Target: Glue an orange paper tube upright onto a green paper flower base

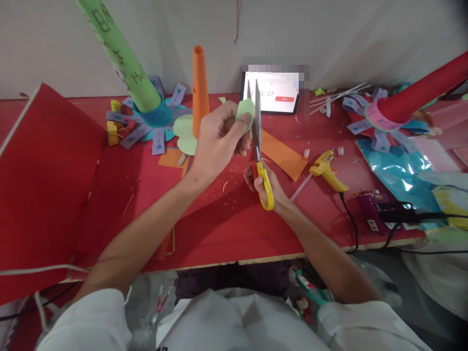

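Observation:
Between the thumb and fingers of my left hand (223, 134) is a small light green paper piece (244, 110), held up above the table. My right hand (268, 185) grips yellow-and-red handled scissors (258, 131), whose blades point up just right of the green paper and are slightly apart. Behind my left hand an orange paper cone (200, 90) stands upright beside rounded light green paper shapes (185, 135). An orange paper strip (283, 155) lies on the table behind the scissors.
On the red table (226, 234), a yellow glue gun (328, 173) and purple power box (376, 209) lie right. A lit tablet (274, 92) leans at the back. Green (127, 63) and red (427, 90) paper tubes stand either side. A red board (54, 185) rises left.

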`<state>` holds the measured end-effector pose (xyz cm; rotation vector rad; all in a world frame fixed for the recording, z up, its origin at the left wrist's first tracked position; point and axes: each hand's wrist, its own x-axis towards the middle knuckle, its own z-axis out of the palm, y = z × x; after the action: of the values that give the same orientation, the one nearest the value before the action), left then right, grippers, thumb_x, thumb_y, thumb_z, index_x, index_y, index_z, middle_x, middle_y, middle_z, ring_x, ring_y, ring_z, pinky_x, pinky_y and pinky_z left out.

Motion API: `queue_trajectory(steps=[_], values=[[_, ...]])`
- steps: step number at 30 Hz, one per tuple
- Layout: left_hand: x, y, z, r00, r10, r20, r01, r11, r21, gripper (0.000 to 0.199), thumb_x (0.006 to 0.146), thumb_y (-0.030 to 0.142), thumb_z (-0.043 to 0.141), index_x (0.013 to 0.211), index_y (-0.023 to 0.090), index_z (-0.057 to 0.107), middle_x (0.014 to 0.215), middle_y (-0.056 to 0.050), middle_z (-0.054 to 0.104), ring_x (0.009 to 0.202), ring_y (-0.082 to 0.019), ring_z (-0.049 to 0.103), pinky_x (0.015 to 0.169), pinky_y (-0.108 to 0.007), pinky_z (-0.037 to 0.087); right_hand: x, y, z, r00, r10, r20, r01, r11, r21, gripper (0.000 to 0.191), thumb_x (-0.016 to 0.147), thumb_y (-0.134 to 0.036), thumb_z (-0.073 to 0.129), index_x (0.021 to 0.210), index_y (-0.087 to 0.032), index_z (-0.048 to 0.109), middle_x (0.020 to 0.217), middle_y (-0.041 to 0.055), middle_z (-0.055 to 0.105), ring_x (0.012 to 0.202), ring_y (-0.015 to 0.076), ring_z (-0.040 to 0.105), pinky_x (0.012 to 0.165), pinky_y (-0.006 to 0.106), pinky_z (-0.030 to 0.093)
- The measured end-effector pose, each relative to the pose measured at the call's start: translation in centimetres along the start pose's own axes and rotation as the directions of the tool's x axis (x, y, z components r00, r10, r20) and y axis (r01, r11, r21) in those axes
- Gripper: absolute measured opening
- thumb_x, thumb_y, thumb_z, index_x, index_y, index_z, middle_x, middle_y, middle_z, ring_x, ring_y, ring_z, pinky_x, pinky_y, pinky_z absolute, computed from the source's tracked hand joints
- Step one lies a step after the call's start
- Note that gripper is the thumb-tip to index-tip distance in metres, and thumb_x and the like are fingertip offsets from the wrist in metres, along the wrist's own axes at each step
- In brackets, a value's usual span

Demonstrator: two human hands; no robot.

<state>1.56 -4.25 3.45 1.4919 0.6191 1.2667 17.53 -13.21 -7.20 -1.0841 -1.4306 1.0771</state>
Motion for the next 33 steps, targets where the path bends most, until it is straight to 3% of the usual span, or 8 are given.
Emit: queue_trajectory(steps=[12,20,33], values=[[-0.1,0.6,0.0,1.000,-0.016,0.019,0.015,1.000,0.018,0.039,0.103,0.043,0.078,0.077,0.026,0.054,0.058,0.004,0.063,0.046,-0.014,0.060,0.047,-0.031,0.053,0.5,0.4,-0.1,0.997,0.001,-0.072,-0.004,0.999,-0.035,0.080,0.081,-0.105,0.055,0.090,-0.026,0.054,0.079,-0.0029,0.054,0.063,0.0120,0.048,0.055,0.029,0.038],[-0.5,1.1,0.2,0.997,-0.075,-0.021,0.077,0.995,0.068,0.041,0.103,0.045,0.076,0.076,0.025,0.053,0.059,0.004,0.064,0.048,-0.015,0.062,0.050,-0.030,0.056,0.3,0.0,-0.1,0.996,0.041,-0.074,-0.044,0.998,-0.035,0.080,0.081,-0.104,0.057,0.090,-0.025,0.055,0.072,-0.0044,0.051,0.061,0.0118,0.046,0.054,0.029,0.038],[-0.3,0.7,0.1,0.999,-0.040,-0.022,0.041,0.998,0.054,0.042,0.101,0.047,0.079,0.076,0.025,0.054,0.058,0.004,0.064,0.047,-0.014,0.060,0.049,-0.030,0.056,0.0,-0.1,-0.1,0.997,0.047,-0.054,-0.048,0.999,-0.013,0.076,0.084,-0.101,0.059,0.090,-0.026,0.053,0.072,-0.0056,0.049,0.059,0.0112,0.040,0.055,0.029,0.033]])
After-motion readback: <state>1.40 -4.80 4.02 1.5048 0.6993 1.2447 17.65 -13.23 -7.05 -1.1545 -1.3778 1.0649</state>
